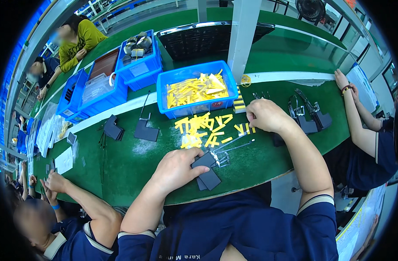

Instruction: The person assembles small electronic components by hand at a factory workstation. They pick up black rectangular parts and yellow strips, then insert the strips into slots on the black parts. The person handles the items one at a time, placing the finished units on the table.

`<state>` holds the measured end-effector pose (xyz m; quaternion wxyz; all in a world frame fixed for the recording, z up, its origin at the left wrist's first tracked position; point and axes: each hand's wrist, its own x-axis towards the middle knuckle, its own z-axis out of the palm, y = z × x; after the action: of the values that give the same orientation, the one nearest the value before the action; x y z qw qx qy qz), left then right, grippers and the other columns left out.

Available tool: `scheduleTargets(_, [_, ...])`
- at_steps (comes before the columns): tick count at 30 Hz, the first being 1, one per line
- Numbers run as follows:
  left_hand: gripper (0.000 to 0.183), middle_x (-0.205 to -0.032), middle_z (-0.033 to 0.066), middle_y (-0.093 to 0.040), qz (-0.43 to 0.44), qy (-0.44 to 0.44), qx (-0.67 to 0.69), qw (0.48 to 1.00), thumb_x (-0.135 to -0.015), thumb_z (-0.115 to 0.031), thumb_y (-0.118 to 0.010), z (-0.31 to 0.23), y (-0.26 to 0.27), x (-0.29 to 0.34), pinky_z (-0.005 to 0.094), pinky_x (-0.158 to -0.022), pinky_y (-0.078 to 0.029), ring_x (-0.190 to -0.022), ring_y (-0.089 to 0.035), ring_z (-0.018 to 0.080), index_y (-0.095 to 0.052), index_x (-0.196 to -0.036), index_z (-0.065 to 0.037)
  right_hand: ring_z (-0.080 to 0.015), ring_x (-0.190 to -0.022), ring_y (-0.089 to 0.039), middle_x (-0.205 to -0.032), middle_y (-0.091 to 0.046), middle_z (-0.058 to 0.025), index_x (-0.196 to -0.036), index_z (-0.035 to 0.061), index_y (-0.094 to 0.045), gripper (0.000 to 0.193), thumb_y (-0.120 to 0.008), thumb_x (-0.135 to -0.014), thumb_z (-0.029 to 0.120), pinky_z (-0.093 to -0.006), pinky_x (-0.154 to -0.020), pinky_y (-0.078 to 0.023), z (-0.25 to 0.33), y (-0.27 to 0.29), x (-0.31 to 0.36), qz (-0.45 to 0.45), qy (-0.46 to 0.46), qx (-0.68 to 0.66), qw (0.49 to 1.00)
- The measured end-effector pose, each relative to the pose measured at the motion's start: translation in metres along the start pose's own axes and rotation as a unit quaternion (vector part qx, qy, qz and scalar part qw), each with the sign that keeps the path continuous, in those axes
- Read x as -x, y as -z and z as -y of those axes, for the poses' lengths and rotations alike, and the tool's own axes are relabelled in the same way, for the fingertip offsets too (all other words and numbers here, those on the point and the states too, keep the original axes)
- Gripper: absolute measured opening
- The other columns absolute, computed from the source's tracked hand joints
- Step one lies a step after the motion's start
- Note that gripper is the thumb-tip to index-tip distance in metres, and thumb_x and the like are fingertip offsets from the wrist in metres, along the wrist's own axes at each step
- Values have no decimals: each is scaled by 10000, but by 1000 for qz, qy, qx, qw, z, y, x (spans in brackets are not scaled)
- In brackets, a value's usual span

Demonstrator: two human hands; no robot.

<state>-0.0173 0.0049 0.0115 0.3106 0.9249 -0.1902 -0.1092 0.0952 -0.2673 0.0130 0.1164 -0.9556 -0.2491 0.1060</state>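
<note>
My left hand (177,168) is closed on a flat black L-shaped part (209,177), its thumb pressed on the top face near the front edge of the bench. Thin leads and a silvery fitting (223,159) stick out from the part's far side. My right hand (269,115) is closed, fingertips pinched together and pointing down beside a few short yellow-and-black strips (242,128). What those fingertips hold, if anything, is hidden. Between my hands and the blue bin lies a loose scatter of small yellow strips (199,128).
A blue bin (198,112) of yellow pieces stands ahead, beside a grey post (243,41). More black parts with leads lie left (146,130) and right (310,124). Blue bins (101,102) stand at the far left. Co-workers' arms reach in on both sides.
</note>
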Motion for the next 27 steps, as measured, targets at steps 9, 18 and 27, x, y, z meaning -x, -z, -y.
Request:
scheduleTargets(9, [374,-687,102,-608,7,9,-5,1000,-699,-289,-760,2,1,-1,350,-594,-464,-633,-603,247,-645,-966,-53,-254,-700,-642,-710,-645,-128,-721,22,-642,97,-711,-663,59,-349,-651,-489,18,4,6,-6,-1,-143,990])
scheduleTargets(18, [362,-672,97,-597,-2,8,-28,1000,-689,-283,-766,4,2,-1,340,-580,-457,-617,-594,237,-652,-922,-31,-226,-641,-641,-694,-654,-129,-763,-10,-663,77,-673,-690,15,-325,-629,-502,17,4,6,-116,7,-125,985])
scheduleTargets(27, [341,-653,82,-586,11,22,-5,1000,-691,-278,-764,9,4,-1,341,-565,-449,-613,-596,229,-643,-894,-32,-288,-743,-641,-751,-663,-131,-743,22,-671,130,-704,-681,132,-389,-692,-495,6,2,-3,-66,-75,48,994])
